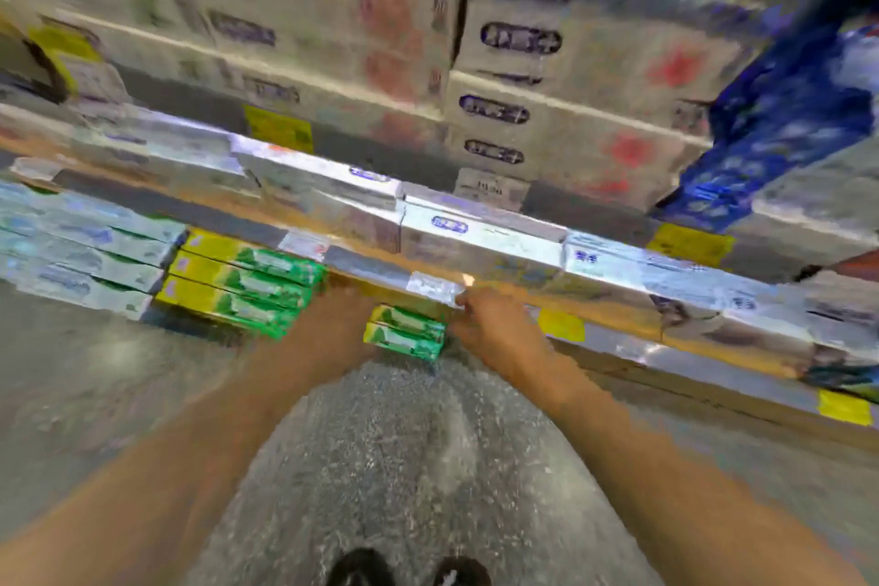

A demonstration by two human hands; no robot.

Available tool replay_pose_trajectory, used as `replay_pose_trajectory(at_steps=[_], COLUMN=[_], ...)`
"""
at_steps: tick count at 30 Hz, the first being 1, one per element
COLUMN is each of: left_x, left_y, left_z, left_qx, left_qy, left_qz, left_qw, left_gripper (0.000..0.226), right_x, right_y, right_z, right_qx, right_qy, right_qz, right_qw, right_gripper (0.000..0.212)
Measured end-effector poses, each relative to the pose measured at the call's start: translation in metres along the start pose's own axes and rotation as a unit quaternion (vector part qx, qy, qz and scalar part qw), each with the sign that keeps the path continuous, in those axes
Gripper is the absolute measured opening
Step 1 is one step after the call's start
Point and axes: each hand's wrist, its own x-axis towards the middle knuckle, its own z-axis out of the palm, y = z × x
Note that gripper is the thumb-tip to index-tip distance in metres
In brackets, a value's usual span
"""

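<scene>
Both bare arms were stretched forward and angled inward, drawing together ahead of the person. The left forearm (214, 419) ran up from the lower left. Its left hand (352, 305) was so smeared by motion that I couldn't tell how the fingers lay. The right forearm (618, 433) came in from the lower right with a straight wrist. The right hand (494, 324) showed its back, fingers (463, 300) bunched toward the left, their grip lost in blur. The hands stood near each other, apart.

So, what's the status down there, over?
Left hand and right hand flank two stacked green boxes; grip too blurred to call. Boxes at the shelf edge. Nothing blocking.
</scene>
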Motion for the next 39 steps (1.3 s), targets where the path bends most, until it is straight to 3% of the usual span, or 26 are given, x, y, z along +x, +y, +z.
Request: replay_pose_trajectory(at_steps=[3,9,11,14,18,24,27,31,34,39], left_x=[0.074,0.161,0.172,0.184,0.194,0.192,0.172,0.109,0.041,-0.097], left_y=[-0.016,-0.042,-0.047,-0.053,-0.063,-0.061,-0.053,-0.009,0.023,0.058], left_z=[0.067,0.165,0.184,0.194,0.208,0.220,0.206,0.153,0.081,-0.066], left_qx=[0.075,0.165,0.196,0.228,0.282,0.278,0.233,0.199,0.154,0.045], left_qy=[-0.004,0.023,0.009,-0.012,0.056,0.094,0.140,0.110,0.152,0.237], left_qz=[-0.005,0.051,0.045,0.030,0.058,0.056,0.086,0.106,0.119,0.130], left_qw=[0.997,0.985,0.979,0.973,0.956,0.954,0.958,0.968,0.969,0.962], left_gripper=[0.060,0.063,0.077,0.099,0.091,0.079,0.083,0.092,0.109,0.092], right_x=[0.065,0.140,0.148,0.157,0.165,0.159,0.129,0.060,-0.001,-0.108], right_y=[0.030,0.058,0.064,0.070,0.066,0.066,0.069,0.057,0.032,-0.053], right_z=[0.078,0.190,0.212,0.232,0.251,0.265,0.243,0.173,0.090,-0.083], right_qx=[-0.013,-0.073,-0.109,-0.187,-0.211,-0.177,-0.175,-0.176,-0.181,-0.195], right_qy=[-0.013,-0.057,-0.067,-0.024,0.061,0.106,0.134,0.149,0.136,0.129], right_qz=[-0.018,-0.016,-0.020,-0.030,-0.006,0.009,-0.014,-0.028,-0.049,-0.115], right_qw=[1.000,0.996,0.992,0.982,0.976,0.978,0.975,0.973,0.973,0.965], right_gripper=[0.034,0.058,0.071,0.085,0.087,0.078,0.080,0.084,0.093,0.093])
